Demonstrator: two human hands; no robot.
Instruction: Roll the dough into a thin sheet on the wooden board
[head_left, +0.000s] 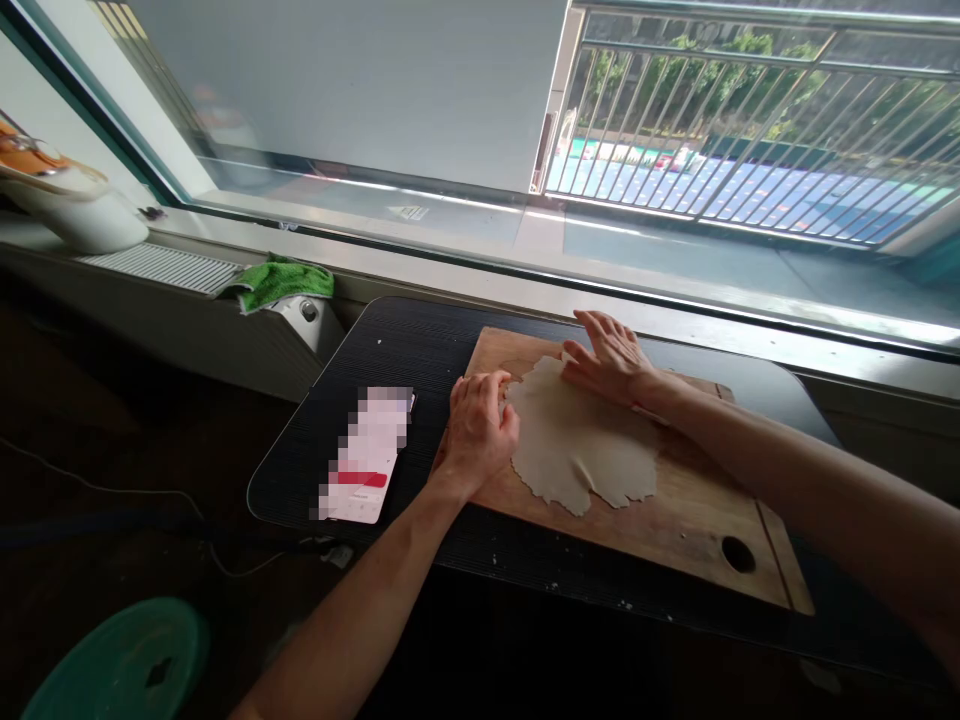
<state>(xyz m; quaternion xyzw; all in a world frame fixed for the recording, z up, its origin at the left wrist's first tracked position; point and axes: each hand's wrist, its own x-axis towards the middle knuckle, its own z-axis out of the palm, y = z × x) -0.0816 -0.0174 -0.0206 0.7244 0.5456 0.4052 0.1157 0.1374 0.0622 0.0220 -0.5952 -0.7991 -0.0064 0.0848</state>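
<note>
Daylight falls through a wide window (375,100) behind the wooden board (675,545), with a metal railing (720,125) outside, beyond the board's far right. Under the board is a dark worktop (420,345) with rounded corners. Flat, pale dough (581,435) with a ragged edge lies on the board, nearer its left end than its right, where a round hole (739,554) is cut.

At the board's left side, the left hand (484,425) has its fingers bent and its thumb by the dough's edge; whether it grips anything cannot be told. Over the board's far side, the right hand (606,355) is released, fingers spread, its lower part against the dough's far edge.

Left of the board, well apart from it, a phone (367,465) with a lit, blurred screen lies on the worktop. Farther left and behind the board, a green cloth (289,283) drapes a radiator (281,340).
</note>
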